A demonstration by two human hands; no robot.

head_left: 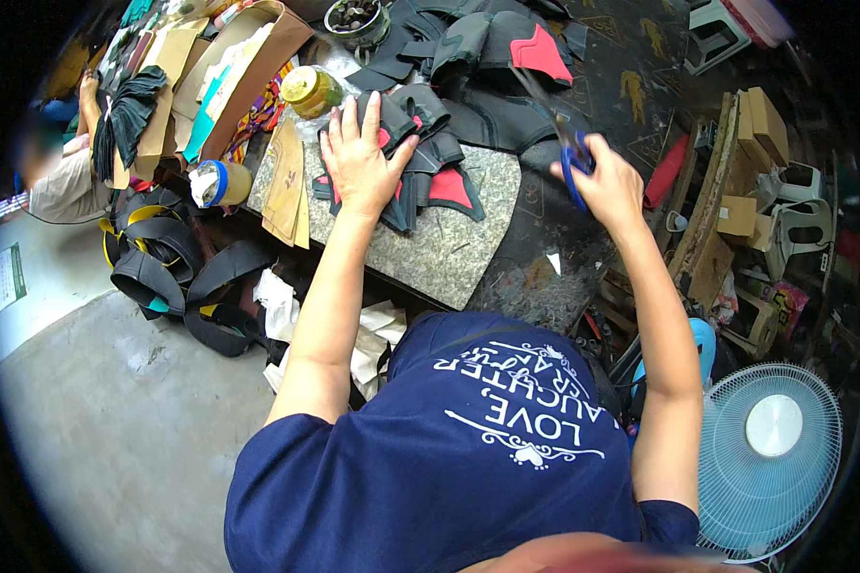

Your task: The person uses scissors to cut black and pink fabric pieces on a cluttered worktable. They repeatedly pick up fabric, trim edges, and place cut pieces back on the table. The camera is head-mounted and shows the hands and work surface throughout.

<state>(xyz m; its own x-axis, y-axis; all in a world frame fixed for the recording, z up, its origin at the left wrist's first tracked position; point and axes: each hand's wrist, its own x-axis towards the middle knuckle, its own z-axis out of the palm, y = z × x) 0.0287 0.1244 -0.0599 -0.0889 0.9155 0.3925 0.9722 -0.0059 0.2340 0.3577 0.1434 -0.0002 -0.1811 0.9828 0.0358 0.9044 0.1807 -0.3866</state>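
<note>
My left hand (pixel 361 164) lies with its fingers spread on a small pile of black and red cut pieces (pixel 433 183), which look like fabric or soft leather. The pile rests on a speckled grey stone slab (pixel 440 263). Off to the right, my right hand (pixel 602 181) grips blue-handled scissors (pixel 573 158) above the dark table, their blades pointing to the far left. More black pieces (pixel 502 119), one with a red panel (pixel 542 54), lie beyond the slab.
Glue-stained jars (pixel 311 92) stand left of the slab beside tan card patterns (pixel 285 181). Black straps (pixel 177 263) hang at the table's left side. A person (pixel 67 181) sits at far left. A fan (pixel 772 458) and wooden shelving (pixel 707 191) are at right.
</note>
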